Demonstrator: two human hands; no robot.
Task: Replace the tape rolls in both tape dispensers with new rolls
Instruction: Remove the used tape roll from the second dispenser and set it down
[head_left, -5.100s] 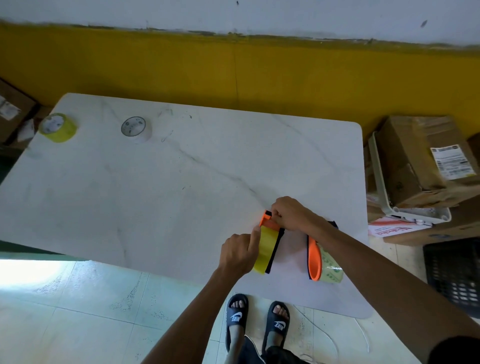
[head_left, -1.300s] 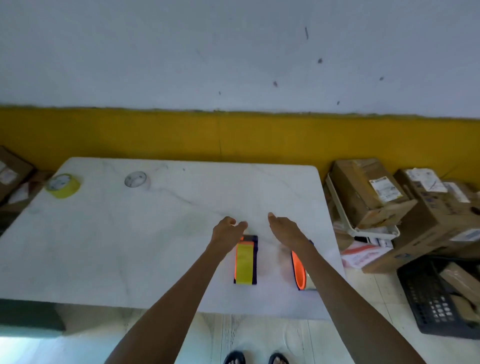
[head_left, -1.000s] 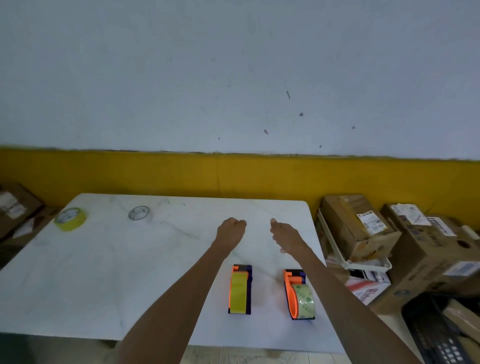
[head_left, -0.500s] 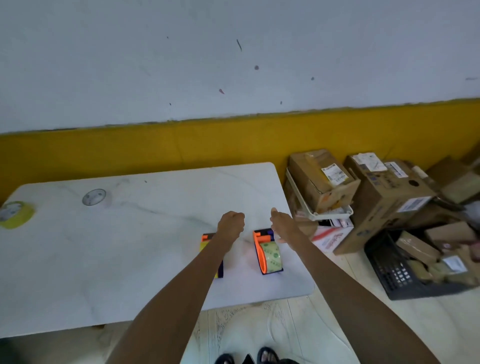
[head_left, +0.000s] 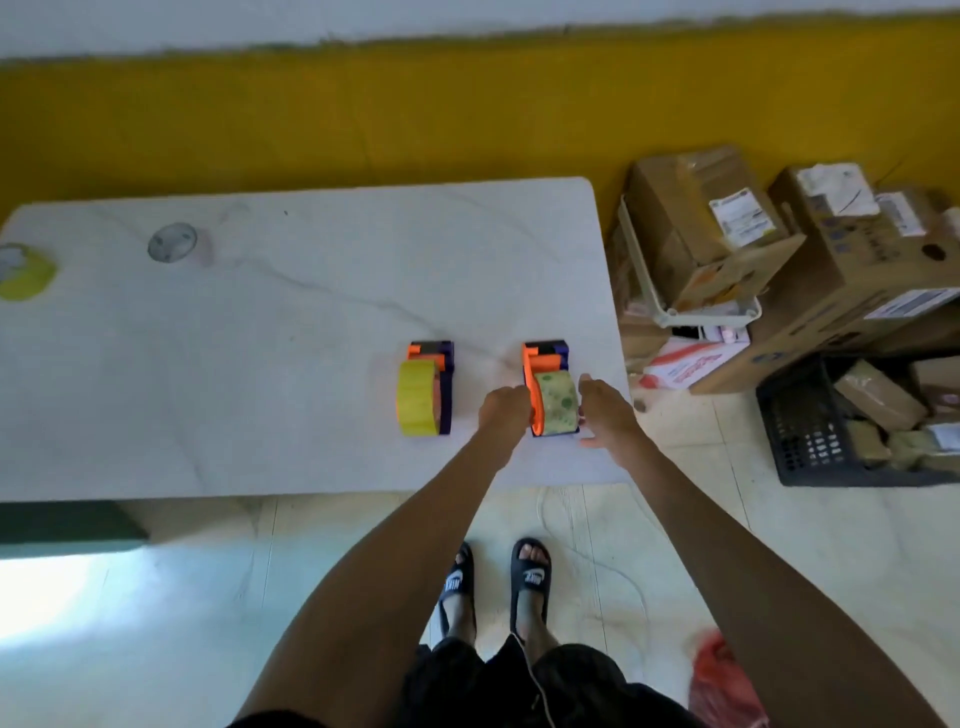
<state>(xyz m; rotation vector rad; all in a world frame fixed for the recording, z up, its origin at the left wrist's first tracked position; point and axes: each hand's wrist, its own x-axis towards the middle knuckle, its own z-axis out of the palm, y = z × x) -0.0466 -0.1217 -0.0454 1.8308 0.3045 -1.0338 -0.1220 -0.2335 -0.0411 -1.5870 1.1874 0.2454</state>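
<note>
Near the right edge of the counter (head_left: 260, 364), my left hand (head_left: 503, 411) is curled against the orange side of the clear-tape dispenser (head_left: 551, 397); I cannot tell if it grips. My right hand (head_left: 607, 410) is open at the other side. The yellow-tape dispenser (head_left: 423, 397) stands just left.

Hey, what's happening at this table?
A person stands at the table with both hands at the right dispenser, the left hand at its orange side, the right hand by its clear roll. The left dispenser, holding a yellow roll, stands untouched beside it. A loose yellow roll and a pale roll lie far left.
</note>
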